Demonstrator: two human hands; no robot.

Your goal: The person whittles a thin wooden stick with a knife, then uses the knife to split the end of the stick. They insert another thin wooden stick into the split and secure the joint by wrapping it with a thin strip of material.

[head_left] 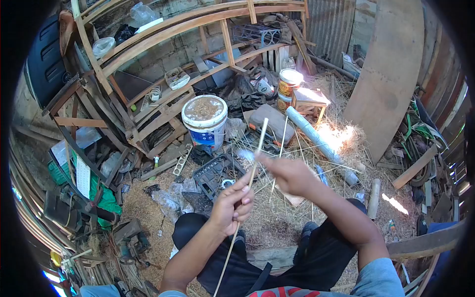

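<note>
A long, thin, pale strip [229,258] runs upward from between my knees through my left hand [234,207], whose fingers are wrapped round it. Its upper end stands above both hands. My right hand [289,174] is just right of the strip's upper part, with its fingers curled and partly smeared by motion near the strip. Whether those fingers hold anything cannot be made out. Beyond the hands, more thin strips [280,147] lean and lie over the straw-covered ground.
A white and blue bucket [205,121] stands ahead, near a grey case [272,123] and an open black tool case [217,173]. A grey-blue pipe [316,138] lies to the right. Wooden frames [168,27] and a tall board [386,74] stand behind.
</note>
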